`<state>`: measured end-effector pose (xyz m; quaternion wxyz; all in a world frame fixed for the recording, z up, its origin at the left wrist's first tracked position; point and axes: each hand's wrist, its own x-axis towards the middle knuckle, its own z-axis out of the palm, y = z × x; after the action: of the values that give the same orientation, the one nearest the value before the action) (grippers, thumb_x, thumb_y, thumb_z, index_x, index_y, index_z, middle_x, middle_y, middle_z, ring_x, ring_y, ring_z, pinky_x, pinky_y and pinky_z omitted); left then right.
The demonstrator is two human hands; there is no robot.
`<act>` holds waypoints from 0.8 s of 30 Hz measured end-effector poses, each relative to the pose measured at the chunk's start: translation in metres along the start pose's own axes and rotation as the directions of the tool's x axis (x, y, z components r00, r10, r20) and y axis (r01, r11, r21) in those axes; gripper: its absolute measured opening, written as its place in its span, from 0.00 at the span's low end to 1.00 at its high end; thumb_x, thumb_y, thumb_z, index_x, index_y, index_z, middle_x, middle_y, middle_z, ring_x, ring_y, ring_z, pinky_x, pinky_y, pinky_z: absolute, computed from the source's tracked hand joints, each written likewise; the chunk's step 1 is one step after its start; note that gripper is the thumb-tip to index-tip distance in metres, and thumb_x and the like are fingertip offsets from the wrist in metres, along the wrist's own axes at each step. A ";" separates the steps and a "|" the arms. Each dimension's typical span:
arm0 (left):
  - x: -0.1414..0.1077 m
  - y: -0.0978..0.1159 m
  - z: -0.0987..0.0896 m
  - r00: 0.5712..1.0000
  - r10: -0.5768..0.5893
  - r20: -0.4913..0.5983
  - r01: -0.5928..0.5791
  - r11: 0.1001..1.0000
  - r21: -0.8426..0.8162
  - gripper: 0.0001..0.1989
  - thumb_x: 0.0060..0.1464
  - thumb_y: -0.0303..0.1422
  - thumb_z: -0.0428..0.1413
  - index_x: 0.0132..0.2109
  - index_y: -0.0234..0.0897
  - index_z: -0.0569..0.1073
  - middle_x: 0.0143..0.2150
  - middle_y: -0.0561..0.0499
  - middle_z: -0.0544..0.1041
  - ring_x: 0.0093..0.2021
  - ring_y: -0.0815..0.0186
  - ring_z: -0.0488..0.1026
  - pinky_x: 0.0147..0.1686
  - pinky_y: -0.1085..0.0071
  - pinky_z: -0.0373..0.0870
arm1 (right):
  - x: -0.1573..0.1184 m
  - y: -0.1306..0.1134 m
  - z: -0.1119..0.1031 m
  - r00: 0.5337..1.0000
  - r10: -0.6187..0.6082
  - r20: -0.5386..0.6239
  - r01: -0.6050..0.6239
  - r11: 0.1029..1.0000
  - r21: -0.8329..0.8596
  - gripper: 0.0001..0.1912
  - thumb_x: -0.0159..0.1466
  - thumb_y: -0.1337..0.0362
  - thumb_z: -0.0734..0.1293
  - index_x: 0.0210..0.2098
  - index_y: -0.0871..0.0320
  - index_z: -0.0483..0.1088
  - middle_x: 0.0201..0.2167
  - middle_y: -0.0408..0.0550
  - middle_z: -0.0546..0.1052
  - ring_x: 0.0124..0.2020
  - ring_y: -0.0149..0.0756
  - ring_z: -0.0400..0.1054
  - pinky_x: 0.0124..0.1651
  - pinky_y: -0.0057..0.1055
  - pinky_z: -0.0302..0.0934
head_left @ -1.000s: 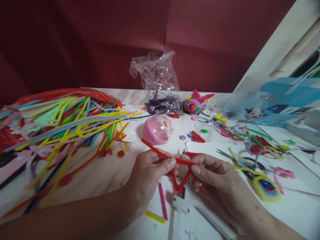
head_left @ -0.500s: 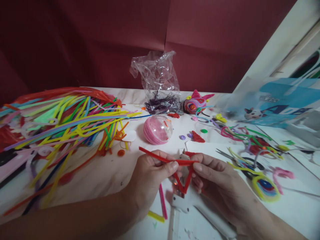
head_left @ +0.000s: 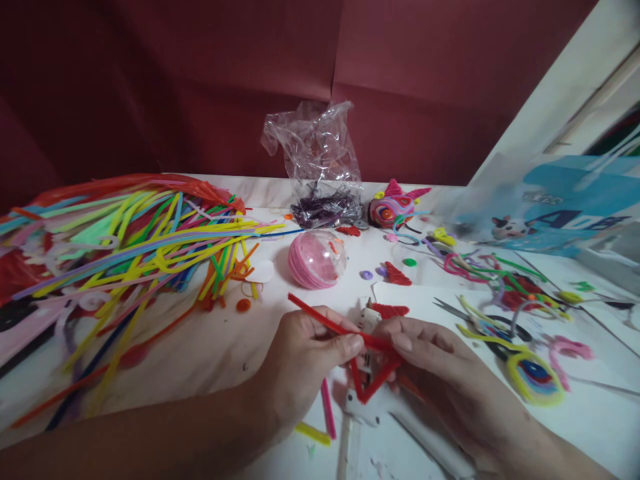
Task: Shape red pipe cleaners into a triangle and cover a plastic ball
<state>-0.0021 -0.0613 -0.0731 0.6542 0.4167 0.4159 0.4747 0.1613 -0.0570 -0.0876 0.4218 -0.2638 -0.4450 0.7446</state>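
Observation:
A red pipe cleaner, bent into a V with a long straight end pointing up-left, is held between both hands. My left hand pinches the strip near its middle between thumb and fingers. Close on the right, my right hand grips the other corner of the bent shape. Beneath the hands lies a white glue gun, partly covered by them. A red wound triangle rests just behind my right fingers. Farther back sits a clear ball partly wrapped in pink.
Many coloured pipe cleaners are piled at left. A plastic bag and a decorated ball stand behind. Scissors, a yellow-blue coil and a blue bag are at right.
The red V has tilted, its point moving slightly down and left. The strip's long end slants more steeply. My right fingers have moved lower, uncovering more of the red triangle behind them.

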 end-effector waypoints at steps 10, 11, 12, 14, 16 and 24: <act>-0.008 0.005 0.002 0.987 -0.150 0.052 0.140 0.977 0.160 0.04 0.37 0.29 0.57 0.22 0.32 0.70 0.17 0.55 0.69 0.19 0.72 0.66 0.22 0.74 0.63 | -0.003 -0.008 0.005 0.989 0.147 0.028 -0.140 0.974 -0.178 0.11 0.57 0.65 0.73 0.29 0.67 0.70 0.28 0.51 0.70 0.30 0.34 0.64 0.33 0.22 0.59; -0.009 0.006 0.001 0.989 -0.135 0.063 0.122 0.976 0.180 0.04 0.37 0.29 0.57 0.22 0.31 0.70 0.17 0.55 0.68 0.19 0.73 0.65 0.22 0.75 0.62 | -0.003 -0.008 0.005 0.988 0.148 0.032 -0.140 0.974 -0.177 0.11 0.57 0.65 0.73 0.28 0.67 0.70 0.28 0.51 0.70 0.29 0.33 0.63 0.32 0.21 0.58; -0.010 0.006 0.001 0.991 -0.114 0.071 0.097 0.974 0.204 0.04 0.38 0.28 0.57 0.22 0.31 0.69 0.17 0.55 0.68 0.20 0.73 0.64 0.22 0.76 0.61 | -0.003 -0.008 0.005 0.988 0.149 0.035 -0.141 0.975 -0.173 0.10 0.57 0.66 0.73 0.28 0.67 0.70 0.28 0.50 0.70 0.29 0.32 0.63 0.32 0.20 0.58; -0.010 0.007 0.000 0.992 -0.086 0.094 0.060 0.965 0.254 0.04 0.38 0.28 0.56 0.22 0.31 0.69 0.17 0.55 0.67 0.20 0.74 0.63 0.22 0.76 0.59 | -0.003 -0.009 0.006 0.987 0.150 0.054 -0.141 0.979 -0.147 0.11 0.57 0.65 0.72 0.27 0.68 0.69 0.26 0.49 0.69 0.28 0.29 0.61 0.31 0.18 0.57; -0.010 0.008 0.000 0.989 -0.089 0.115 0.053 0.956 0.288 0.05 0.39 0.29 0.56 0.22 0.31 0.69 0.18 0.55 0.67 0.21 0.74 0.63 0.23 0.76 0.58 | -0.003 -0.010 0.006 0.984 0.160 0.075 -0.150 0.982 -0.117 0.12 0.58 0.64 0.72 0.27 0.68 0.70 0.25 0.49 0.68 0.27 0.28 0.60 0.31 0.18 0.56; -0.008 0.007 0.002 0.987 -0.109 0.120 0.073 0.959 0.272 0.05 0.41 0.30 0.56 0.26 0.31 0.71 0.21 0.54 0.70 0.23 0.73 0.65 0.25 0.75 0.61 | -0.004 -0.013 0.006 0.984 0.175 0.042 -0.171 0.982 -0.082 0.13 0.54 0.63 0.75 0.26 0.67 0.71 0.26 0.50 0.69 0.27 0.30 0.62 0.30 0.19 0.57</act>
<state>-0.0038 -0.0675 -0.0649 0.6398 0.5122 0.4502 0.3546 0.1637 -0.0596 -0.0735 0.3338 -0.2994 -0.4593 0.7668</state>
